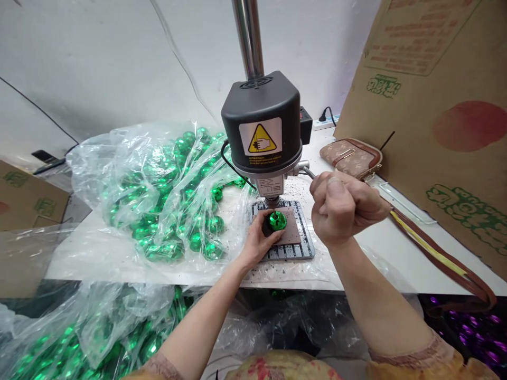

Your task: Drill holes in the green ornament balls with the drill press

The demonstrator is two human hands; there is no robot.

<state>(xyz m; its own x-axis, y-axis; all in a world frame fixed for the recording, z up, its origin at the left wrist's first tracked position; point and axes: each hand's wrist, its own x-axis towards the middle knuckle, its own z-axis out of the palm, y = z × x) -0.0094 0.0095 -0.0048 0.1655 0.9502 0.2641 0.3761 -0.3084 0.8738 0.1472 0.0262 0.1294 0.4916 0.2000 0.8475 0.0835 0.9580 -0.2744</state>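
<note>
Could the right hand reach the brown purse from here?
Probably yes: the purse lies just beyond the right hand with nothing visible between, though the hand would first have to release the lever.

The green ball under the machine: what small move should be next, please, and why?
Probably a gentle pull on the lever with the right hand: its fist is closed around the lever, the left hand holds the green ball, and the machine's spindle seems right above it.
</note>
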